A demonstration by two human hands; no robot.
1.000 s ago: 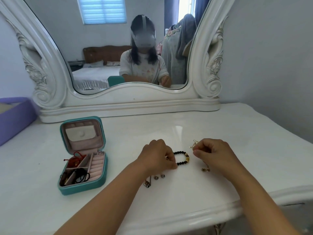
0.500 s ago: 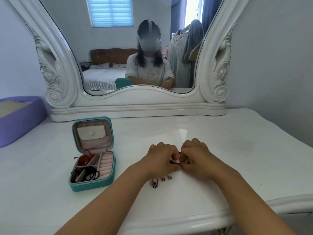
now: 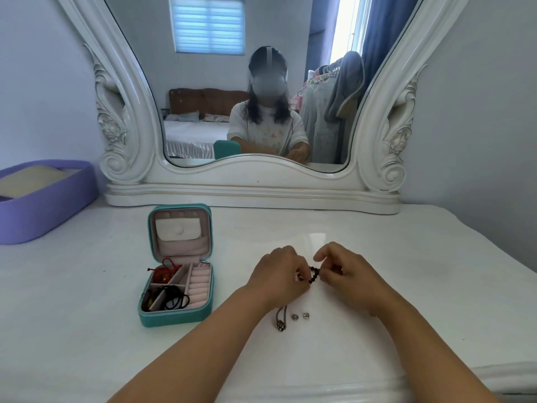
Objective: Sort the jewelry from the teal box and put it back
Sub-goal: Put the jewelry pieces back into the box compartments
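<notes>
Beaded bracelet (image 3: pixel 313 275) pinched between both hands (image 3: pixel 312 276)

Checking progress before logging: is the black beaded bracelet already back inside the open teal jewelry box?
No, the black beaded bracelet is pinched between both hands above the white tabletop, right of the teal jewelry box.

Both forearms come in bare from the bottom edge, with no sleeve, watch or band on either wrist. The left hand (image 3: pixel 280 276) and the right hand (image 3: pixel 347 276) wear no rings that can be made out. The mirror (image 3: pixel 261 82) shows more: a white short-sleeved top with a faint pastel print on the front (too soft to read), dark shoulder-length hair, and a pale headset with a strap running over the crown.
</notes>
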